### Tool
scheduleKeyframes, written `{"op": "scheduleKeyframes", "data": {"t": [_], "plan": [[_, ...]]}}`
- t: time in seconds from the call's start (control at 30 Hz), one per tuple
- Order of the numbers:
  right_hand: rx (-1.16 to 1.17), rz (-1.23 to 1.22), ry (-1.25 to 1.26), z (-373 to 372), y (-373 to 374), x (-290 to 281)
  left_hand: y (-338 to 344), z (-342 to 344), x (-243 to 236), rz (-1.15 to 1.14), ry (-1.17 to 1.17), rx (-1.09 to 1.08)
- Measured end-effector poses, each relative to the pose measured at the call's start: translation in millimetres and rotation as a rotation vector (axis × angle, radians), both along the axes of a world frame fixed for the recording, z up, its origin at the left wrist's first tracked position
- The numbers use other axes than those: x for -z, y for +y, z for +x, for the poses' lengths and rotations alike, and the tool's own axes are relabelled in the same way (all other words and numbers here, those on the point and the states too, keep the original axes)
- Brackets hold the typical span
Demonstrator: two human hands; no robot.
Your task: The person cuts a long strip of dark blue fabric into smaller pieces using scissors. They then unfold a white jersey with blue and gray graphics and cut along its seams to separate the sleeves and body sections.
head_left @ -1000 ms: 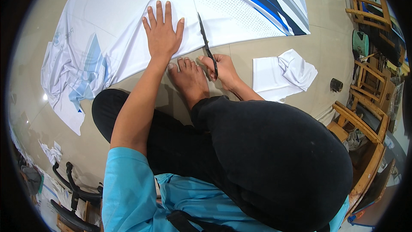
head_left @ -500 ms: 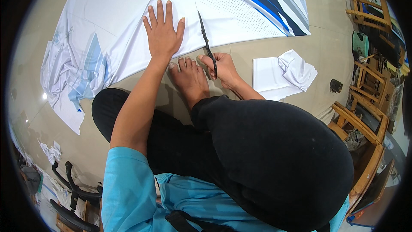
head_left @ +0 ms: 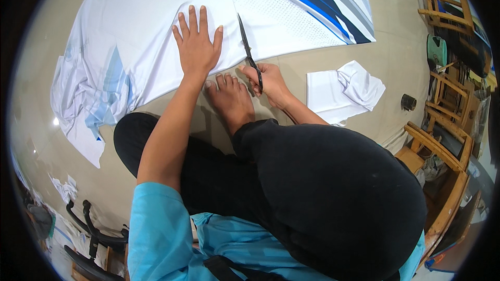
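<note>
A large white fabric sheet (head_left: 156, 18) with blue, navy and grey printed panels lies spread on the tiled floor, bunched up at its left end. My left hand (head_left: 197, 52) presses flat on it with fingers spread. In my right hand (head_left: 271, 84) is a pair of black scissors (head_left: 245, 39), gripped by the handles near the fabric's front edge. The blades point away from me over the white cloth, beside the dotted panel, and look closed or nearly so. My bare foot (head_left: 232, 99) rests between my hands, its toes by the fabric's edge.
A smaller folded white cloth (head_left: 341, 91) lies on the floor to the right. Farther right are a dark cylinder (head_left: 408, 102) and wooden frames (head_left: 445, 91). At lower left are a black chair base (head_left: 94, 229) and a white scrap (head_left: 65, 188).
The view has shifted slightly. Both hands, the scissors and the fabric keep nearly the same places relative to each other.
</note>
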State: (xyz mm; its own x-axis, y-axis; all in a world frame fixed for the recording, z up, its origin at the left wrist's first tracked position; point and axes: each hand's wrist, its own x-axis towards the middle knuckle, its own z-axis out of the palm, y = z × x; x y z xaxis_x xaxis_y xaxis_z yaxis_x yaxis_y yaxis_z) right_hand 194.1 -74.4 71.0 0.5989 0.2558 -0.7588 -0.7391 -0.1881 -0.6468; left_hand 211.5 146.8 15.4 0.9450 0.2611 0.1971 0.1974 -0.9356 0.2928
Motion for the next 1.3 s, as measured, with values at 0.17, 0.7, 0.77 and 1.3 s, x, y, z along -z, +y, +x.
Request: {"op": "scheduleKeyframes", "data": {"t": [0.17,0.7,0.77,1.3], "plan": [[0.006,-0.025,-0.024,7,5,2,-1,-1,0,-0.009,0.028,-0.001],[-0.011,0.006,-0.044,7,3,10,0,-1,-1,0.014,0.033,0.001],[-0.014,0.003,-0.052,7,2,11,-1,-1,-2,0.014,0.033,0.002],[-0.003,0.012,-0.060,26,11,7,-1,-1,-2,0.008,0.026,0.003]]}}
